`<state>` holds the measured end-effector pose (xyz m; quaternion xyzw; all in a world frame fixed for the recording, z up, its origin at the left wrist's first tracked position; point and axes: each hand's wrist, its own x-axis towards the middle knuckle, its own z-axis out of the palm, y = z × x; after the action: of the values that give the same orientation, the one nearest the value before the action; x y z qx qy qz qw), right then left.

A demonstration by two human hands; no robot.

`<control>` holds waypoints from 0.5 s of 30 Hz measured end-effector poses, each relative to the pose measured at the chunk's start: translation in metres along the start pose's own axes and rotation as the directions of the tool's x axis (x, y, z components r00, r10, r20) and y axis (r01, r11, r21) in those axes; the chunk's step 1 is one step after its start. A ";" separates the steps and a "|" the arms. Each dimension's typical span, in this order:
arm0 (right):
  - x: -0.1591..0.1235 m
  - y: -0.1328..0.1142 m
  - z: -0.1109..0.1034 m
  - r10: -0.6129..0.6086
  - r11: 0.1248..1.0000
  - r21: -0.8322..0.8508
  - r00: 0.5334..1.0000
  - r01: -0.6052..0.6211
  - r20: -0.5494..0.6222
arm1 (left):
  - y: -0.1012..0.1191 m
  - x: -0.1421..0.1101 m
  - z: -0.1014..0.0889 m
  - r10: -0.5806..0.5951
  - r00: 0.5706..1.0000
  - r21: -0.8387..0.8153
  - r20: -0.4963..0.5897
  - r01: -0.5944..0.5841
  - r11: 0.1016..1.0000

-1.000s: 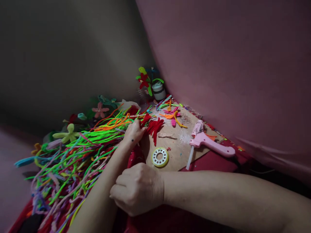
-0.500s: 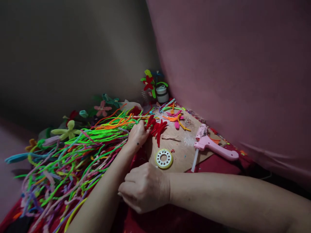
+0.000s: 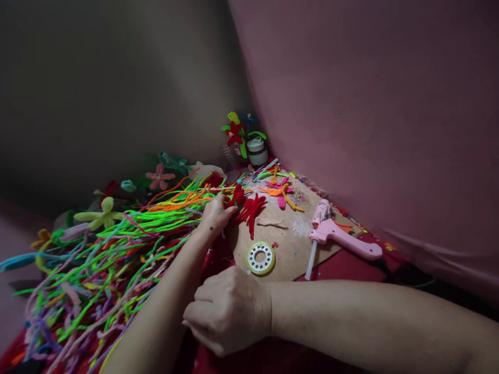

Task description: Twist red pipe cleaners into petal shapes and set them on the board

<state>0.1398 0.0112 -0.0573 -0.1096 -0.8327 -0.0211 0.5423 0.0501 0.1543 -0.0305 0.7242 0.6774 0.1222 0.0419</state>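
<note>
My left hand (image 3: 217, 215) reaches out over the near side of the board, thumb and fingers closed on a red pipe cleaner petal (image 3: 237, 195). Just right of it lies a small pile of red pipe cleaner petals (image 3: 252, 210). Closer to me, my right hand (image 3: 230, 311) is curled into a fist with its back turned up. Whatever is inside those fingers is hidden. Beyond its knuckles, a yellow tape roll with a white perforated core (image 3: 261, 258) lies flat on the board.
A heap of colourful pipe cleaners (image 3: 128, 249) spreads across the left. A pink glue gun (image 3: 343, 239) rests on the right edge of the brown board (image 3: 290, 249). Orange and pink pieces (image 3: 281, 192) lie farther back, before a small pot (image 3: 257, 150) beside pipe cleaner flowers (image 3: 234, 132).
My left hand has drawn slightly left with the red petal, widening the gap to the pile. My right fist has shifted a little left and down. The view has moved slightly.
</note>
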 end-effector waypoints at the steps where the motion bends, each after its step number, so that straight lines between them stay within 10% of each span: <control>1: 0.000 0.000 0.000 -0.001 1.000 0.000 1.000 0.001 -0.008 | 0.000 0.000 -0.001 -0.001 1.000 -0.009 0.005 0.001 1.000; 15: 0.000 -0.001 0.001 0.014 1.000 -0.005 1.000 -0.014 -0.014 | -0.003 -0.003 -0.010 -0.011 0.987 -0.098 -0.162 -0.005 0.995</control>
<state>0.1392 0.0101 -0.0577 -0.1166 -0.8282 -0.0205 0.5478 0.0444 0.1508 -0.0224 0.7079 0.6727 0.2140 0.0224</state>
